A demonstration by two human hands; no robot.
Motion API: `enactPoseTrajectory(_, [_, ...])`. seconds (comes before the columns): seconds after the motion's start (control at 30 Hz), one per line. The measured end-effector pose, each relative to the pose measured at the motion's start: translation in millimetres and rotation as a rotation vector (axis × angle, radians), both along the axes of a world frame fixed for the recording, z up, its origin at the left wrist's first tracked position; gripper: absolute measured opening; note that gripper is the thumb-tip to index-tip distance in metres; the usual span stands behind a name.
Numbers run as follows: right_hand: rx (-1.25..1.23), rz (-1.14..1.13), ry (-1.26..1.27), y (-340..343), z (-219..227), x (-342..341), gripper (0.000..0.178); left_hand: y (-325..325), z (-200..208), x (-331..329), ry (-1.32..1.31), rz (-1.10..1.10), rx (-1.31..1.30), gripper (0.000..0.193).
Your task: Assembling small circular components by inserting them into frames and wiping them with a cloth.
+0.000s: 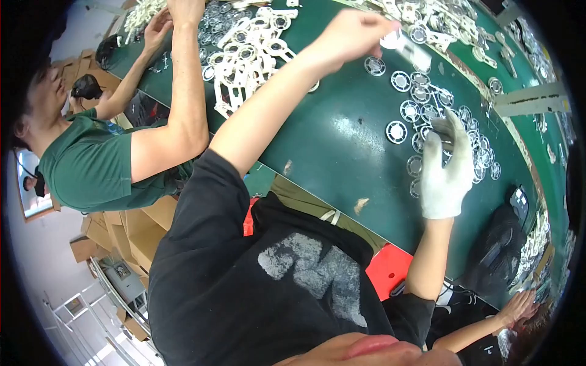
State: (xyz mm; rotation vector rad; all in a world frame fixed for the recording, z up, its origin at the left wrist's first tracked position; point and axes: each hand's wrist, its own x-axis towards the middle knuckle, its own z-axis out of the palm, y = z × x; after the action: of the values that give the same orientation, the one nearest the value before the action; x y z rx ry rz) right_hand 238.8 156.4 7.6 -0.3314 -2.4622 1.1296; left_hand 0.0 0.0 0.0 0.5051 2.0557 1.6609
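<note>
My left hand (pixel 353 41) is bare and stretched out over the far side of the green table. Its fingers are closed on one end of a pale elongated part with a round end (pixel 416 58), which is smeared by motion. My right hand (pixel 448 177) wears a white glove and reaches into a loose spread of round spoked discs (pixel 410 111). Its thumb and fingers stand apart and curved, close to the discs, and I see nothing held between them. One disc (pixel 396 132) lies to the left of the gloved hand.
A heap of white elongated parts with round ends (pixel 250 52) lies on the table (pixel 342 146) at left, near a co-worker in a green shirt (pixel 91 165). More parts (pixel 448 27) lie beyond a raised strip. A black bag (pixel 493 244) sits at right, near another person's hand (pixel 519 308).
</note>
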Motion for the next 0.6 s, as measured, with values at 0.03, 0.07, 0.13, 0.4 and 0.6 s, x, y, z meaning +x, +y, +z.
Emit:
enactPoseTrajectory(0.03, [-0.024, -0.018, 0.009, 6, -2, 0, 0.044, 7, -10, -16, -0.073, 0.054, 0.231, 0.033])
enactPoseTrajectory(0.07, [0.005, -0.005, 0.038, 11, -7, 0, 0.041, 15, -20, -37, -0.114, 0.031, 0.439, 0.041])
enactPoseTrajectory(0.13, [-0.021, 0.035, 0.031, -5, -2, -4, 0.039, 0, 0, -68, -0.069, 0.021, 0.392, 0.054])
enactPoseTrajectory(0.4, [-0.01, 0.068, -0.131, -2, 7, -2, 0.029, -59, -34, -137, 0.927, 0.497, -1.047, 0.033])
enactPoseTrajectory(0.6, [-0.037, 0.118, -0.106, -7, 12, -6, 0.028, -86, -54, -140, 1.199, 0.564, -0.922, 0.025])
